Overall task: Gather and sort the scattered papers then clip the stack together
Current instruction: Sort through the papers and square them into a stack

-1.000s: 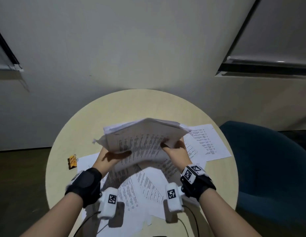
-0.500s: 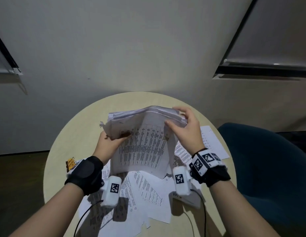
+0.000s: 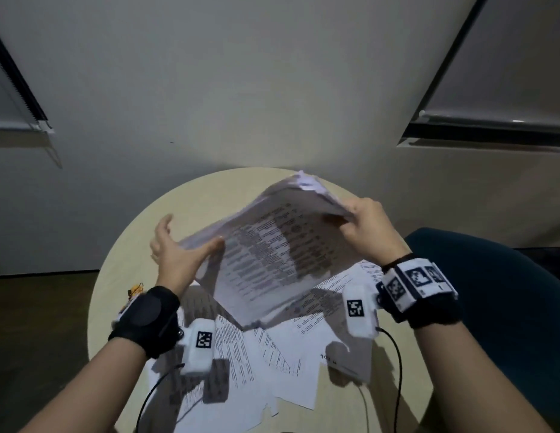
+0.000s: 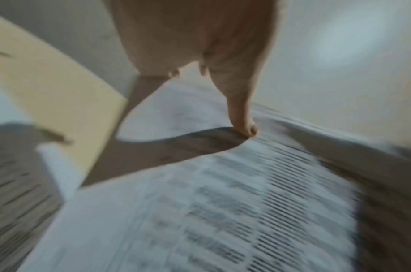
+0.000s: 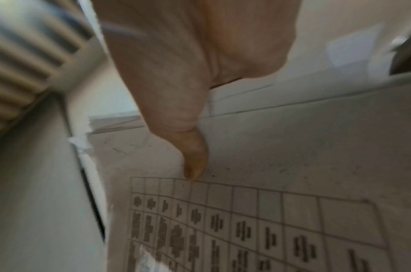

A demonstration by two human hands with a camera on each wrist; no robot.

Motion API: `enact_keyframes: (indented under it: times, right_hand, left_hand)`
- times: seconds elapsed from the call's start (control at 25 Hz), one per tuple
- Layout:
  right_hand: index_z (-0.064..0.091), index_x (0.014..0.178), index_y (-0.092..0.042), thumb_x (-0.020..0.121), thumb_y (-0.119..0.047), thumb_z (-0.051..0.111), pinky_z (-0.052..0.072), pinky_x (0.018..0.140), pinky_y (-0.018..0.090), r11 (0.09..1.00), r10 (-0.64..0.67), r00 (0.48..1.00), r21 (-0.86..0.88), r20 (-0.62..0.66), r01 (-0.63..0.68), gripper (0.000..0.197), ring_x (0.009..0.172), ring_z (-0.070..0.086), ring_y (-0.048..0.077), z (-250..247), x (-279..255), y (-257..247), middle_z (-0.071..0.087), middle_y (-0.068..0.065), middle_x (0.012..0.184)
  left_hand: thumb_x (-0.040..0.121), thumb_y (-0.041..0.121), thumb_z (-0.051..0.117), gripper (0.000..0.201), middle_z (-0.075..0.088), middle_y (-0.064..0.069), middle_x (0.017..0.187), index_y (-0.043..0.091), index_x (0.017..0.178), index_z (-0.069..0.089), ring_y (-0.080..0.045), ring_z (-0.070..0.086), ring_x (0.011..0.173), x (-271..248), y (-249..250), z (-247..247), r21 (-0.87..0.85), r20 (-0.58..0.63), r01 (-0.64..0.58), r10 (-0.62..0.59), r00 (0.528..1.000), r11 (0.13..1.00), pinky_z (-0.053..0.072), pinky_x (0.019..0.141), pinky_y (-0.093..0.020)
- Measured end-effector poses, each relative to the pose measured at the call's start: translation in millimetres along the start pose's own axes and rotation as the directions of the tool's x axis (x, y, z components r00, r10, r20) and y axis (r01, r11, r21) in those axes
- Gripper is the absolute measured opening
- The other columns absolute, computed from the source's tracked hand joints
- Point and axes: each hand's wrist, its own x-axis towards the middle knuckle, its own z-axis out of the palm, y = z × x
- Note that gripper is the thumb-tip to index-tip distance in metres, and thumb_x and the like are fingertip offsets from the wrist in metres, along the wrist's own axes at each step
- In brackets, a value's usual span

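A thick stack of printed papers (image 3: 272,260) is held tilted above the round table, its far right corner highest. My right hand (image 3: 363,226) grips that raised edge, and its thumb (image 5: 195,165) lies on the top sheet (image 5: 293,165) just above a printed grid. At the stack's lower left edge my left hand (image 3: 178,248) is spread open. Only its thumb (image 4: 244,125) touches the top sheet (image 4: 223,202). Several loose printed sheets (image 3: 272,354) lie overlapping on the table below. An orange binder clip (image 3: 135,290) peeks out beside my left wristband.
The pale round table (image 3: 122,276) stands against a plain wall. A dark blue chair (image 3: 491,276) sits close on the right. Cables (image 3: 397,370) from the wrist cameras trail over the table's near edge.
The stack has swung round and tilted, its right side rising toward the far right with my right hand. My left hand has let go its grip and now spreads open at the left edge.
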Motion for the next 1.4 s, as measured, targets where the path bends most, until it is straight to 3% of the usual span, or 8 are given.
enact_keyframes:
  times: [0.08, 0.24, 0.56, 0.76, 0.96, 1.12, 1.24, 1.4]
  right_hand:
    - [0.074, 0.093, -0.003, 0.085, -0.004, 0.067, 0.049, 0.070, 0.032, 0.909, 0.118, 0.993, 0.405, -0.029, -0.096, 0.011, 0.076, 0.061, 0.017, 1, -12, 14, 0.073, 0.015, 0.085]
    - [0.067, 0.100, -0.011, 0.081, 0.001, 0.071, 0.055, 0.069, 0.015, 0.608, 0.313, 0.949, 0.765, 0.015, -0.213, 0.023, 0.078, 0.069, 0.000, 34, -31, 38, 0.072, -0.006, 0.087]
    - [0.067, 0.110, -0.016, 0.076, -0.007, 0.078, 0.056, 0.088, 0.049, 0.516, 0.443, 0.809, 0.627, 0.388, -0.583, 0.037, 0.100, 0.069, 0.032, 113, -65, 93, 0.074, 0.008, 0.105]
    - [0.069, 0.103, -0.012, 0.076, 0.002, 0.075, 0.056, 0.057, 0.024, 0.433, 0.452, 0.790, 0.672, 0.414, -0.600, 0.031, 0.078, 0.072, 0.020, 108, -64, 82, 0.076, 0.003, 0.088]
    - [0.067, 0.104, -0.010, 0.076, 0.003, 0.075, 0.055, 0.049, 0.027, 0.337, 0.489, 0.750, 0.697, 0.445, -0.633, 0.032, 0.078, 0.069, 0.022, 108, -58, 75, 0.072, 0.005, 0.086]
    - [0.069, 0.096, -0.008, 0.078, 0.011, 0.070, 0.055, 0.056, 0.019, 0.395, 0.424, 0.838, 0.762, 0.345, -0.513, 0.026, 0.072, 0.071, 0.017, 101, -54, 76, 0.075, -0.004, 0.072]
    - [0.071, 0.102, -0.015, 0.074, 0.003, 0.076, 0.058, 0.078, 0.036, 0.475, 0.346, 0.874, 0.740, 0.340, -0.476, 0.034, 0.095, 0.070, 0.028, 107, -54, 80, 0.076, 0.006, 0.096]
    - [0.058, 0.106, -0.007, 0.078, 0.009, 0.070, 0.054, 0.051, 0.017, 0.367, 0.486, 0.799, 0.747, 0.354, -0.554, 0.034, 0.077, 0.070, 0.015, 115, -72, 81, 0.068, 0.008, 0.095]
  left_hand:
    - [0.062, 0.040, 0.085, 0.114, 0.024, -0.010, 0.153, 0.031, 0.149, 0.012, -0.026, 0.031, 0.138, 6, -24, -16, -0.159, 0.110, 0.203, -0.187, 0.976, 0.966, 0.030, 0.112, -0.043]
    - [0.077, 0.015, 0.079, 0.041, 0.072, -0.003, 0.100, -0.001, 0.109, 0.061, -0.019, 0.068, 0.093, 5, -39, -29, -0.264, 0.278, 0.180, -0.104, 0.955, 0.948, 0.053, 0.078, -0.025]
    - [0.080, 0.008, 0.073, 0.034, 0.076, 0.012, 0.096, 0.026, 0.106, 0.065, -0.005, 0.070, 0.091, -17, -72, -28, -0.178, 0.373, 0.180, -0.103, 0.922, 0.967, 0.051, 0.086, -0.028]
    - [0.058, 0.026, 0.090, 0.060, 0.075, 0.003, 0.104, 0.018, 0.113, 0.068, -0.014, 0.072, 0.097, -13, -72, -22, -0.153, 0.449, 0.239, -0.148, 0.881, 0.959, 0.053, 0.090, -0.036]
    - [0.045, 0.029, 0.096, 0.077, 0.073, -0.004, 0.104, 0.013, 0.113, 0.062, -0.019, 0.070, 0.097, -7, -78, -22, -0.132, 0.453, 0.246, -0.162, 0.876, 0.960, 0.055, 0.086, -0.037]
    - [0.073, 0.000, 0.078, 0.035, 0.076, 0.006, 0.085, 0.020, 0.098, 0.064, -0.009, 0.071, 0.085, -8, -71, -21, -0.207, 0.370, 0.179, -0.093, 0.924, 0.962, 0.052, 0.077, -0.032]
    - [0.073, 0.001, 0.077, 0.034, 0.076, 0.012, 0.088, 0.022, 0.098, 0.066, -0.006, 0.071, 0.084, -6, -74, -24, -0.231, 0.343, 0.179, -0.092, 0.935, 0.956, 0.052, 0.079, -0.032]
    - [0.065, 0.020, 0.087, 0.040, 0.076, 0.003, 0.100, 0.027, 0.100, 0.067, -0.018, 0.070, 0.096, -18, -93, -23, -0.113, 0.445, 0.259, -0.184, 0.876, 0.959, 0.053, 0.091, -0.038]
